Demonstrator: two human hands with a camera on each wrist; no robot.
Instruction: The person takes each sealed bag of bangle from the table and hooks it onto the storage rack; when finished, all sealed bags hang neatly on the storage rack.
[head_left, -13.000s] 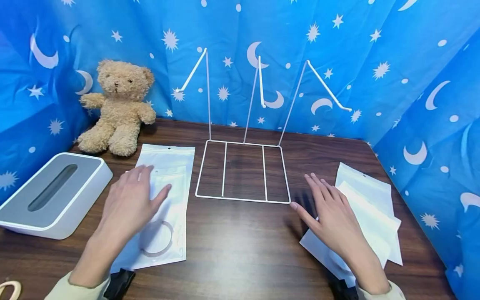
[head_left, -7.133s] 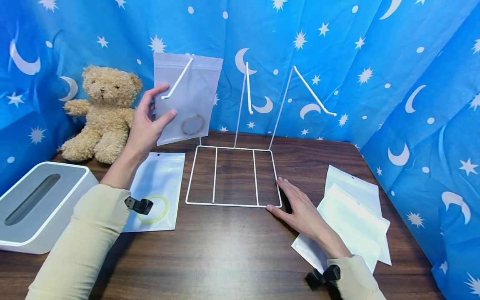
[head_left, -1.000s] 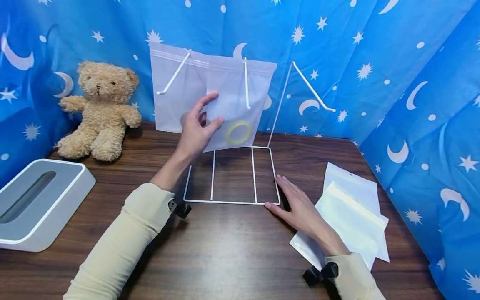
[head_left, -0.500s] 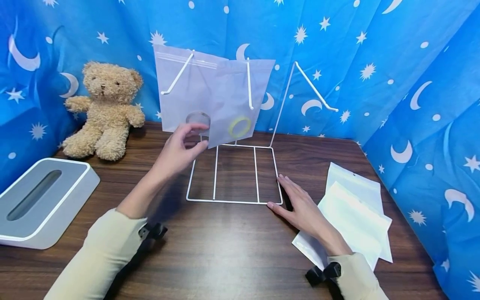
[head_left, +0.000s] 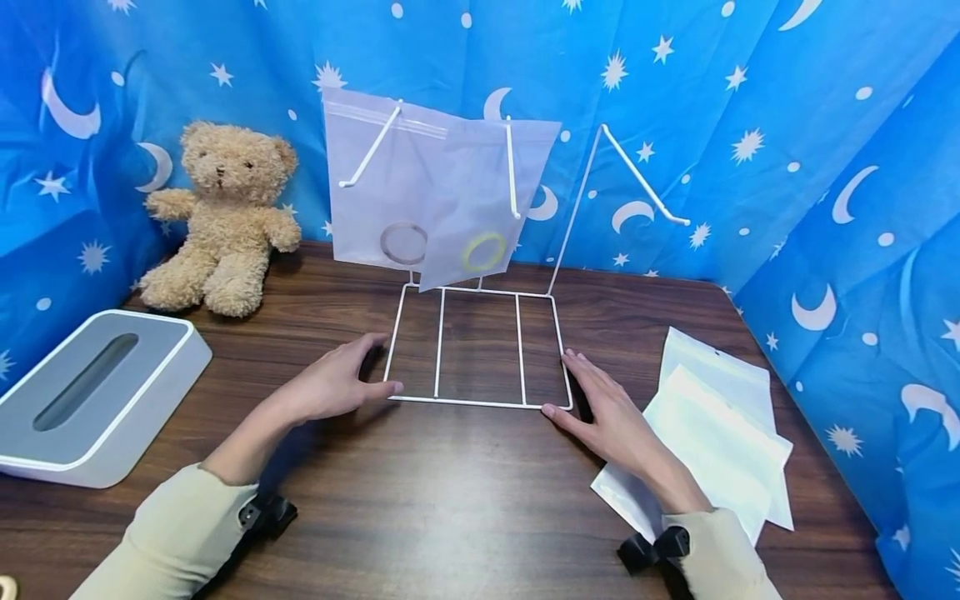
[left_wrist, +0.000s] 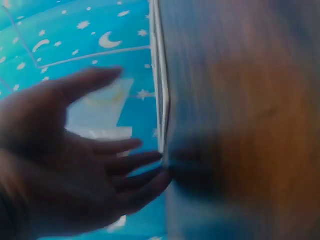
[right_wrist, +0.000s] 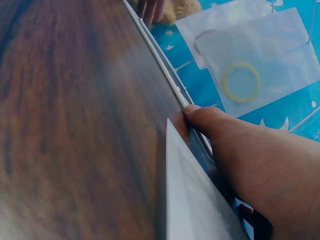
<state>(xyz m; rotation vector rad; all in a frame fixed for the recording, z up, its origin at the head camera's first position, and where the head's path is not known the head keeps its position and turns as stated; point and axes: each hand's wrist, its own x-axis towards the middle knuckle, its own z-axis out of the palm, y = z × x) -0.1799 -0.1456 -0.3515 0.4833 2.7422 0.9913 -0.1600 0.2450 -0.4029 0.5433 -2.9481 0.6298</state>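
Observation:
A white wire rack [head_left: 480, 403] with three upright hooks stands on the dark wooden table. From its left hook hangs a translucent zip bag [head_left: 360, 208] holding a brownish ring. A second bag [head_left: 476, 179], with a yellow ring inside, hangs from the middle hook and overlaps the first. The right hook [head_left: 645, 177] bears nothing. My left hand [head_left: 333, 383] is by the base's front left corner, fingers spread; its blurred palm [left_wrist: 85, 175] faces the left wrist camera. My right hand [head_left: 611, 421] rests against the front right corner, its thumb [right_wrist: 205, 117] touching the frame.
Several white zip bags [head_left: 712, 450] lie overlapping at the right, partly beneath my right forearm. A teddy bear [head_left: 232, 221] sits at the back left. In front of it stands a white tissue box [head_left: 153, 408] with a grey top. A blue starry curtain [head_left: 750, 75] encloses the table.
The yellow-ring bag was let go and hangs on the middle hook. My left hand dropped to the base's front left corner. My right hand stayed at its corner.

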